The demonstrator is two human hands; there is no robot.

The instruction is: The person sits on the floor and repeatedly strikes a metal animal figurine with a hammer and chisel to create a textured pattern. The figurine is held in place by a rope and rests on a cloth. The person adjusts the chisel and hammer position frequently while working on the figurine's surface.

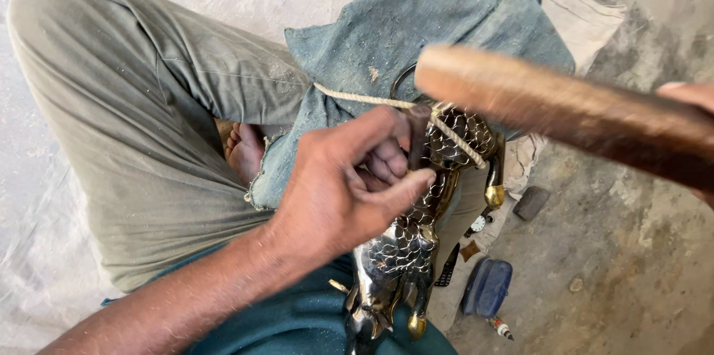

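Note:
My left hand [349,184] pinches a thin dark metal punch [416,136] upright against a shiny metal figurine [405,251] engraved with a scale pattern, which lies across my lap. A rope [372,100] runs over the figurine's upper end. My right hand [692,95] shows only at the right edge, gripping a thick wooden mallet handle [565,113] that is blurred and held above the punch. The figurine has brass-coloured tips [494,195].
I sit cross-legged in khaki trousers [126,117] with a bare foot [244,153] showing. A blue-grey cloth [431,20] covers my right knee. On the concrete floor lie a blue case [487,286], a dark stone [531,202], a small watch [477,223] and small tools.

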